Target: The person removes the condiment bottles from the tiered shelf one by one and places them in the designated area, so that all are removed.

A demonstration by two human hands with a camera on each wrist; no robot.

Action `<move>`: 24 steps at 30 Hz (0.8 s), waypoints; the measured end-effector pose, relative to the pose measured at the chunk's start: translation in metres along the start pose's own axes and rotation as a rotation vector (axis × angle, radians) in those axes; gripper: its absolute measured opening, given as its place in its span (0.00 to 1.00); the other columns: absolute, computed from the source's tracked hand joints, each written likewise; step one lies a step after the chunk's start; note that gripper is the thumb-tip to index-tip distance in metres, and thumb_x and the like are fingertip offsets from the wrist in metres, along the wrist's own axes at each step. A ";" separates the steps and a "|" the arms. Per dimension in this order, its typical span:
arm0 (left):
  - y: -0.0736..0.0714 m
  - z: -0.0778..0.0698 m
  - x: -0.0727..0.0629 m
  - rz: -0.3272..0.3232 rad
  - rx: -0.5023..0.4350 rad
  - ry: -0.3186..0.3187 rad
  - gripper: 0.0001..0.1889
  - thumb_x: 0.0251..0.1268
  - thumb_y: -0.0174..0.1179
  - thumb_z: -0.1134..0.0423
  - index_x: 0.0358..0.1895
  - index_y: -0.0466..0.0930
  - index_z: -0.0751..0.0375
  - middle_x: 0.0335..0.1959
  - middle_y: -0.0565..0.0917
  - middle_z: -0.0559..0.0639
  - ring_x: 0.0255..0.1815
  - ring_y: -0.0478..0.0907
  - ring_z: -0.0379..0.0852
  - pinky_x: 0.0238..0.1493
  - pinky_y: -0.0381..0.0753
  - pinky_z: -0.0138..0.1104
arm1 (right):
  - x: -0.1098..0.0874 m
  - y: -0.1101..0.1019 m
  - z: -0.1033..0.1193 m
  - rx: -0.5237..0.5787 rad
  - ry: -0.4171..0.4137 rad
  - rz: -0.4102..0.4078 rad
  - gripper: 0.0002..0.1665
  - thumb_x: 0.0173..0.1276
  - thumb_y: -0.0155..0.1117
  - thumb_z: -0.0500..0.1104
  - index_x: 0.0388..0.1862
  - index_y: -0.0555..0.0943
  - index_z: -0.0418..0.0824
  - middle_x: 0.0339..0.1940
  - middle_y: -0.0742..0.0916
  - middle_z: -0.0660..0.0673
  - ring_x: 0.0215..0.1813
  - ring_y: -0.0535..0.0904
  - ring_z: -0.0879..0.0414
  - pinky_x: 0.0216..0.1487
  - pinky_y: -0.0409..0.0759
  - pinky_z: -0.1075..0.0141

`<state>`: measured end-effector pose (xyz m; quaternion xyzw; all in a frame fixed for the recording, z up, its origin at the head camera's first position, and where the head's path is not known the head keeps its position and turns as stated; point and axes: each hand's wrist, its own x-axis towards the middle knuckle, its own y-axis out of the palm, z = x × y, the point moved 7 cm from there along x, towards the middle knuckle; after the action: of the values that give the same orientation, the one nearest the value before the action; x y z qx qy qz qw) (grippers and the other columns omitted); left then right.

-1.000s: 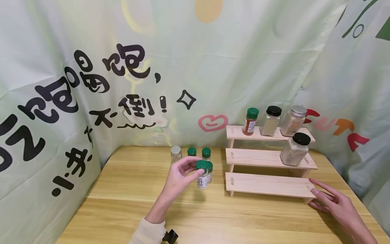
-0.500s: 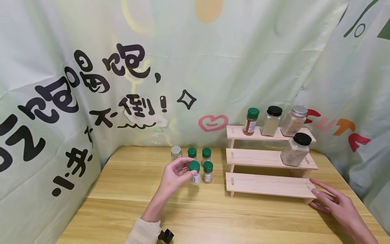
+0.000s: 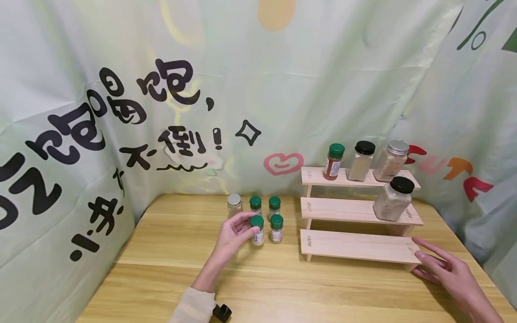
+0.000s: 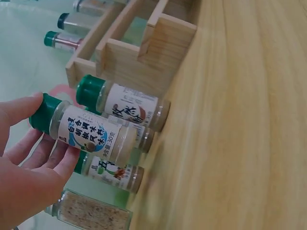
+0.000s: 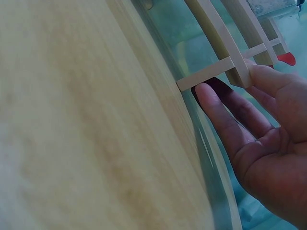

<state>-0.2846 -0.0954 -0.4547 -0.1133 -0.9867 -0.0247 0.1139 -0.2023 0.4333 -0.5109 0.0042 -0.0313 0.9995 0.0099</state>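
Observation:
My left hand [image 3: 233,233] pinches a green-lidded spice jar [image 4: 91,129] by its cap, thumb on one side and fingers on the other. The jar is upright, with a white label and pale powder inside. I cannot tell whether its base touches the table. Just right of it stands another green-lidded spice jar [image 3: 276,229]. Behind are two more green-capped jars, one partly covered by my fingers, and a silver-lidded jar [image 4: 93,210]. On the right, my right hand [image 3: 450,269] holds the lowest tier's end of a three-tier wooden rack [image 3: 359,246], thumb at its corner.
The rack's top tier carries a green-capped red spice jar [image 3: 334,162], a black-lidded jar [image 3: 361,162] and a silver-lidded jar [image 3: 391,162]. A larger black-lidded jar [image 3: 392,202] stands on the middle tier's right end. A printed curtain [image 3: 226,103] hangs behind the table [image 3: 169,255].
My left hand has moved the green-lidded spice jar left, from in front of another jar to beside it, mostly in the first half second. The right hand stays at the rack.

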 end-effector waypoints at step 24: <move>-0.007 0.025 0.003 -0.051 0.004 -0.047 0.21 0.66 0.65 0.77 0.62 0.77 0.73 0.61 0.80 0.66 0.63 0.77 0.63 0.61 0.80 0.32 | 0.001 0.001 0.001 0.023 -0.028 0.013 0.24 0.79 0.58 0.34 0.69 0.80 0.50 0.58 0.81 0.72 0.52 0.82 0.74 0.40 0.89 0.59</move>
<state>-0.2944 -0.1001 -0.4782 -0.0884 -0.9917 -0.0228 0.0902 -0.2034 0.4327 -0.5104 0.0180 -0.0199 0.9996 0.0027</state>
